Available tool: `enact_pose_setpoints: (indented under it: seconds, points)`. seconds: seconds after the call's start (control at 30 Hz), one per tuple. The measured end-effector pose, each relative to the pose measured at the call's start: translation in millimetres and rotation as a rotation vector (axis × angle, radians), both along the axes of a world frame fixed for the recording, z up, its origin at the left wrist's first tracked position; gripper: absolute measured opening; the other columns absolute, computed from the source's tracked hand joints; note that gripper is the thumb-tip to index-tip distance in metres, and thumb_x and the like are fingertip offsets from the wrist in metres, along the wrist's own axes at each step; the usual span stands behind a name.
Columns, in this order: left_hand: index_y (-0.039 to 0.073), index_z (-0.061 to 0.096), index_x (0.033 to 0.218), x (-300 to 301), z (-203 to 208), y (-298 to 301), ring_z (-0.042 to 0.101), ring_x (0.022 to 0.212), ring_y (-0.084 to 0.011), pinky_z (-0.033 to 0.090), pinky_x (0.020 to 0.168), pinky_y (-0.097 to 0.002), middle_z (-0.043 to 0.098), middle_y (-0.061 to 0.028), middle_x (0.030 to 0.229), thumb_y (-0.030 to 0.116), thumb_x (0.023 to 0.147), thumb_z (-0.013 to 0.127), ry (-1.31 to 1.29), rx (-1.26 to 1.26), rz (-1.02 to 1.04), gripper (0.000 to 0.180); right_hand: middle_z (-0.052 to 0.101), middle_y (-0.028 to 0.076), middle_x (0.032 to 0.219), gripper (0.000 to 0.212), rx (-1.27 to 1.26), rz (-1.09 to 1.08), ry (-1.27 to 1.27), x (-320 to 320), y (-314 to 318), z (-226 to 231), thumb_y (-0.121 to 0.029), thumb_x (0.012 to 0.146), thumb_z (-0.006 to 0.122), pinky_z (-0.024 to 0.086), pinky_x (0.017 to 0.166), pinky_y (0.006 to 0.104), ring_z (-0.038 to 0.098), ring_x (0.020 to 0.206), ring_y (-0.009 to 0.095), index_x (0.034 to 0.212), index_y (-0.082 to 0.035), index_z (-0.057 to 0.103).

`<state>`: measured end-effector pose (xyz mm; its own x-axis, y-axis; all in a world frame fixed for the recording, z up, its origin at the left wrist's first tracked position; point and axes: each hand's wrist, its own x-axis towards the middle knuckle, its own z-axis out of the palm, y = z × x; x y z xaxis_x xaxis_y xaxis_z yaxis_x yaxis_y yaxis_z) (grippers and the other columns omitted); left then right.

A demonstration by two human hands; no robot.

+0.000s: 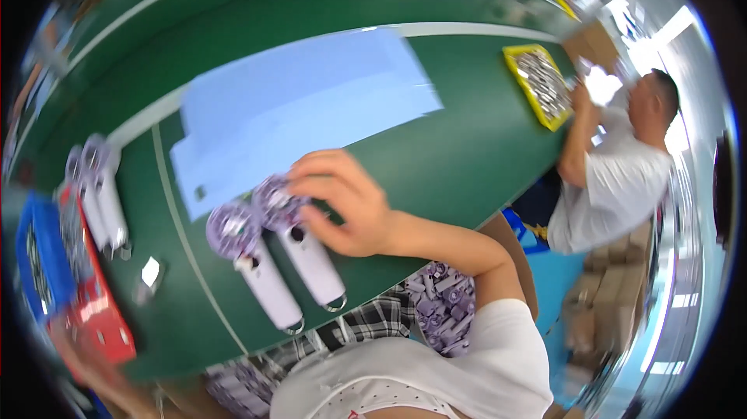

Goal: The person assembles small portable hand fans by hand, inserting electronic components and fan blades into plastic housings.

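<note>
Two pale purple hand-held fans lie side by side on the green table [436, 154], round heads toward the far left, handles with metal rings toward me. My right hand [346, 205] reaches in from the lower right and closes fingers and thumb over the head of the nearer-right fan [278, 199]. The other fan [233, 231] lies just left of it, untouched. A blurred skin-coloured shape [97, 378] at the lower left edge may be my left hand; its fingers cannot be made out.
A light blue sheet [303, 104] lies beyond the fans. Two more purple fans [97, 178] lie at the left by a red box [97, 306] and a blue box [39, 255]. A yellow tray [510, 53] of metal parts sits before a co-worker [615, 178]. Purple parts [443, 302] rest in my lap.
</note>
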<state>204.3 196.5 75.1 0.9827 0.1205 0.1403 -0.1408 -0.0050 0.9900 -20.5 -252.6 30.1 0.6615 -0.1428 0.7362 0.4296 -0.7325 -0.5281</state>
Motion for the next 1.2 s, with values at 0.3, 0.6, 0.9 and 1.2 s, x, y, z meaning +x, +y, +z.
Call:
enact_pose_setpoints:
  seconds: [0.3,0.6,0.9,1.2]
  points:
    - [0.006,0.057,0.118,-95.7,5.3,-254.4,0.053,0.067,-0.0029,0.041,0.056,-0.0203,0.065,0.0010,0.090,0.014,0.089,0.074,0.139,0.125,-1.258,0.035,0.067,0.007,0.095,0.010,0.580,0.237,0.535,2.1,15.4,55.2,0.003,0.093,0.061,0.050,0.075,0.0261,0.062,0.087,0.012,0.102,0.004,0.064]
    - [0.005,0.056,0.113,-104.7,-10.8,-262.4,0.049,0.065,-0.0016,0.035,0.056,-0.0188,0.059,0.0031,0.076,0.012,0.084,0.077,-0.043,0.134,-1.109,0.035,0.065,0.006,0.098,0.015,0.834,0.228,0.510,-2.5,6.6,35.3,0.000,0.095,0.061,0.049,0.072,0.0211,0.061,0.086,0.009,0.109,0.005,0.063]
    - [0.005,0.068,0.087,-130.6,-47.8,-247.3,0.041,0.048,-0.0102,0.029,0.042,-0.0272,0.040,0.0030,0.060,0.014,0.075,0.073,-1.158,0.408,-0.956,0.016,0.066,0.008,0.100,0.023,0.851,0.092,0.442,1.5,-6.7,27.0,-0.001,0.095,0.057,0.047,0.086,0.0257,0.061,0.094,0.012,0.115,0.007,0.063]
    - [0.000,0.071,0.089,-140.6,-74.2,-250.1,0.040,0.049,-0.0082,0.027,0.045,-0.0235,0.042,0.0046,0.060,0.012,0.072,0.067,-1.280,0.559,-0.987,0.021,0.063,0.010,0.099,0.030,0.930,0.056,0.293,-0.6,-21.9,14.1,-0.002,0.095,0.055,0.048,0.088,0.0346,0.061,0.089,0.017,0.123,0.008,0.058]
